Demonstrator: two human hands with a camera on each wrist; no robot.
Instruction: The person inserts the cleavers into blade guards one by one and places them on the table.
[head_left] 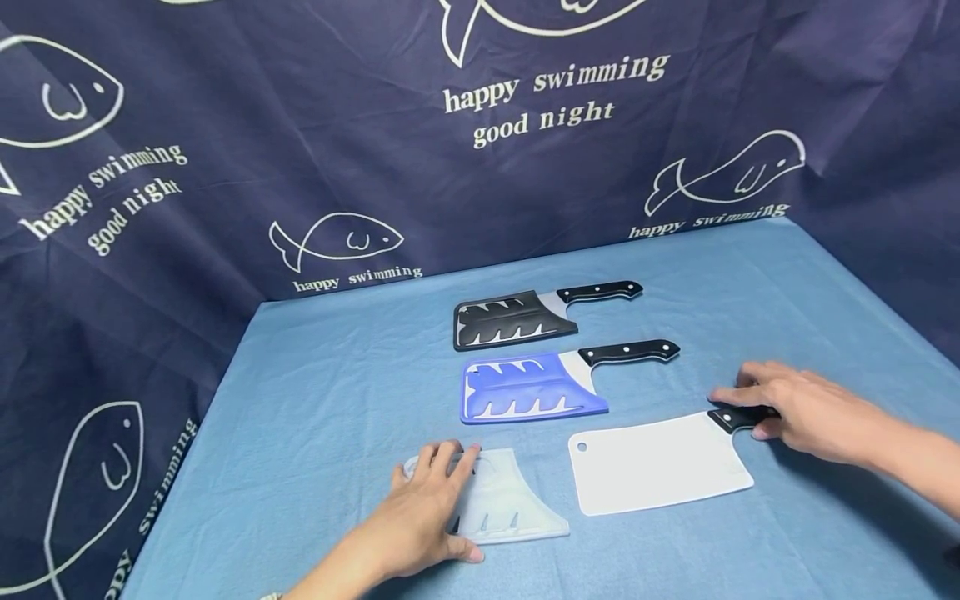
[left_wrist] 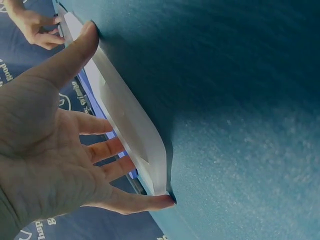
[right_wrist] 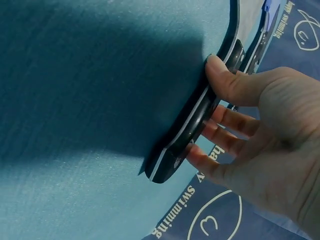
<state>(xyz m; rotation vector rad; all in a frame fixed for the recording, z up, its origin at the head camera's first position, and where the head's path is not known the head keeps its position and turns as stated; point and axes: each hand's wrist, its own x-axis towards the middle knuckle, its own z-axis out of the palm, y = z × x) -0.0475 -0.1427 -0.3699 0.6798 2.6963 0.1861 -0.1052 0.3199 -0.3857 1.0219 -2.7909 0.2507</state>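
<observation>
A pale, translucent cleaver sheath (head_left: 498,500) lies flat at the front middle of the blue cloth. My left hand (head_left: 423,508) spans its left part, thumb at the near edge and fingers at the far edge; the palm stands off it in the left wrist view. To the right lies a cleaver with a bare white blade (head_left: 660,465), a hole in its far left corner. My right hand (head_left: 813,412) holds its black riveted handle (right_wrist: 192,127) between thumb and fingertips. The blade's straight end faces the left hand, a short gap from the sheath.
Behind these lies a cleaver in a blue sheath (head_left: 525,387), and farther back one in a black sheath (head_left: 510,321), both with black handles pointing right. A dark blue curtain (head_left: 525,192) with white fish drawings and lettering hangs behind and beside the cloth-covered table (head_left: 322,375).
</observation>
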